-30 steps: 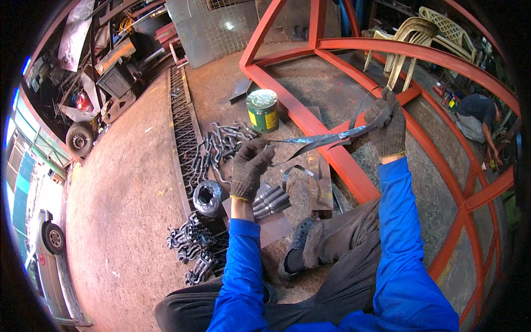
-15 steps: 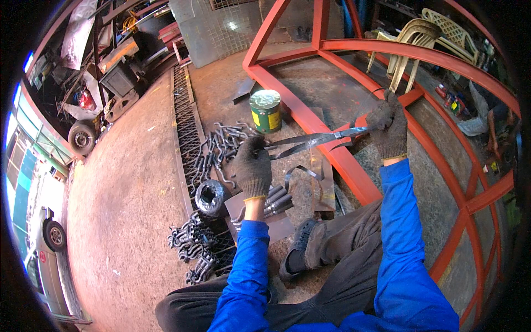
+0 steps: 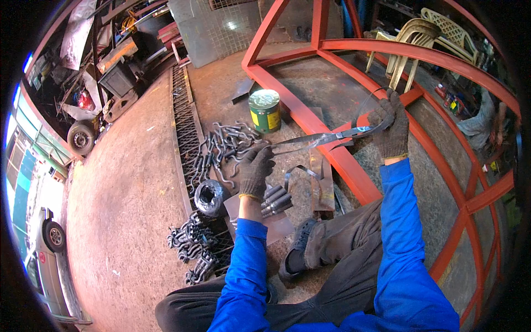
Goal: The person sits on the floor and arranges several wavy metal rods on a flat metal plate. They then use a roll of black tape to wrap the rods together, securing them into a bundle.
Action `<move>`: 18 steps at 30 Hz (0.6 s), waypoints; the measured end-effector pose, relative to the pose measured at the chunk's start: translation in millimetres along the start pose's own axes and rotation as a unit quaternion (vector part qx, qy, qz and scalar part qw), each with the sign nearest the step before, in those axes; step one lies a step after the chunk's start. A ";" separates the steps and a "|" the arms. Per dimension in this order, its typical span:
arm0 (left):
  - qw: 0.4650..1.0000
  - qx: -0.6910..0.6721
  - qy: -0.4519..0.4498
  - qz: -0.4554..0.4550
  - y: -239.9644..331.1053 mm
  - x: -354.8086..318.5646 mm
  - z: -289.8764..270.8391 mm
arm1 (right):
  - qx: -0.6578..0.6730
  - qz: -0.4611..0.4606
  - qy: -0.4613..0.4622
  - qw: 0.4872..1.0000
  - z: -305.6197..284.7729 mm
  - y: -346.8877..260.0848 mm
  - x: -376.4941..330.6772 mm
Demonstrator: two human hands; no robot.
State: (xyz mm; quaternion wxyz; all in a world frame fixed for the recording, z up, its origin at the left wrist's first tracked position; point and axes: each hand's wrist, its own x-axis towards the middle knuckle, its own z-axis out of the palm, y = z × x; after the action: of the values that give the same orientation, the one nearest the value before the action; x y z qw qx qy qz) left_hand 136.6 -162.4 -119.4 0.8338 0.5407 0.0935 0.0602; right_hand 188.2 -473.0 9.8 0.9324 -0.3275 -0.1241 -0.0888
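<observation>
Both gloved hands hide the ends of the thin metal strip (image 3: pixel 321 138) they grip; the left hand (image 3: pixel 255 170) covers its near end, the right hand (image 3: pixel 391 126) its far end; far right, a person (image 3: pixel 480 119) is cut off by the dark rim; the car (image 3: pixel 38 260) at left is partly cropped.

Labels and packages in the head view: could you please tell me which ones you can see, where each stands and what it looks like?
Paint can: stands upright on the concrete floor, just left of the red steel frame and beyond the pile of metal hooks; a cylinder with a pale, stained lid and a wrap-around label in green and yellow.
No other package, sign or screen can be made out.
</observation>
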 end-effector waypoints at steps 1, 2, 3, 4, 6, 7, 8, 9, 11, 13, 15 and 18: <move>1.000 -0.026 -0.007 -0.012 1.7 -0.4 -0.6 | 0.001 -0.007 0.024 1.000 3.5 1.4 -0.8; 1.000 0.017 -0.016 -0.005 1.3 -0.8 -1.8 | 0.002 -0.013 0.048 0.999 5.2 1.7 -1.8; 0.998 0.061 -0.026 0.002 0.3 -0.9 -3.2 | -0.020 -0.014 0.028 0.999 4.5 1.8 -2.8; 0.994 0.104 -0.035 0.009 -1.1 -0.8 -4.8 | -0.042 -0.014 0.008 0.999 3.3 2.1 -4.0; 0.954 0.289 -0.046 0.067 -14.0 5.0 -14.9 | -0.074 0.001 -0.037 0.997 -1.1 5.2 -4.1; 0.920 0.377 -0.053 0.095 -22.7 8.8 -20.2 | -0.085 0.016 -0.062 0.994 -6.4 6.0 -1.7; 0.877 0.462 -0.059 0.120 -22.5 6.7 -18.9 | -0.096 0.032 -0.085 0.991 -3.9 6.9 -3.0; 0.866 0.486 -0.041 0.113 -18.0 -2.1 -12.0 | -0.117 0.045 -0.086 0.988 -1.8 8.5 -7.5; 0.880 0.458 -0.022 0.128 -29.6 0.7 -13.9 | -0.156 0.071 -0.092 0.981 11.0 10.2 -19.3; 0.904 0.415 0.016 0.097 -35.5 4.8 -18.6 | -0.202 0.194 -0.065 0.958 20.7 0.5 -21.5; 0.905 0.369 0.075 0.198 -49.0 15.4 -23.6 | -0.322 0.247 0.018 0.914 27.0 -1.0 -26.4; 0.888 0.355 0.115 0.270 -37.1 10.7 -15.8 | -0.423 0.320 -0.166 0.831 6.6 -17.1 -35.6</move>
State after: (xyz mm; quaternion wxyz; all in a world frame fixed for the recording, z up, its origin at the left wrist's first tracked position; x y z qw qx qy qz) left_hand 143.6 -161.3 -160.5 0.5209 0.7944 0.0543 0.3075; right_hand 148.9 -479.0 14.5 0.6443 -0.7213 -0.1159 0.2262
